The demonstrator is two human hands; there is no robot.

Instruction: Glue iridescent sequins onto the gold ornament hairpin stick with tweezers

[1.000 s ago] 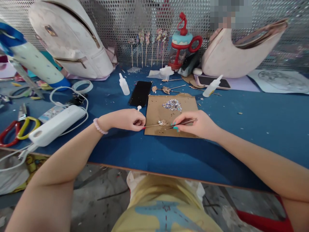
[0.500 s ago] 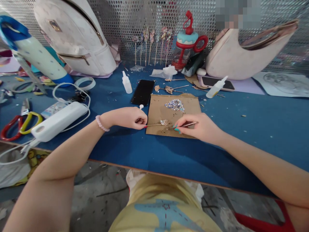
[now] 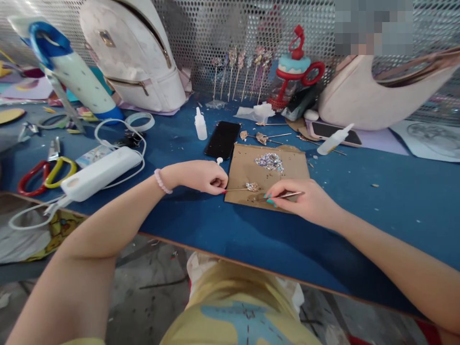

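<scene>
My left hand (image 3: 212, 178) pinches the end of a thin stick (image 3: 237, 189) at the left edge of a cardboard sheet (image 3: 241, 167). The stick's far end carries a glittery ornament (image 3: 252, 187), which lies low over the cardboard. My right hand (image 3: 300, 197) is closed on slim metal tweezers (image 3: 293, 194), their tips pointing left at the cardboard just right of and below the ornament. A pile of shiny small gems (image 3: 269, 162) rests on the upper part of the cardboard. Whether the tweezers hold a gem is too small to tell.
Behind the cardboard are a black phone (image 3: 223, 139), a glue bottle (image 3: 200, 124) and gold ornaments on sticks (image 3: 262, 138). Another glue bottle (image 3: 334, 140) leans at the right. A white power bank (image 3: 102, 173) with a cable and scissors (image 3: 46, 173) lie left. Bags stand behind.
The camera view has shifted, so the table's contents appear further right. The tweezers tips have moved slightly down, away from the ornament. My left hand still holds the stick.
</scene>
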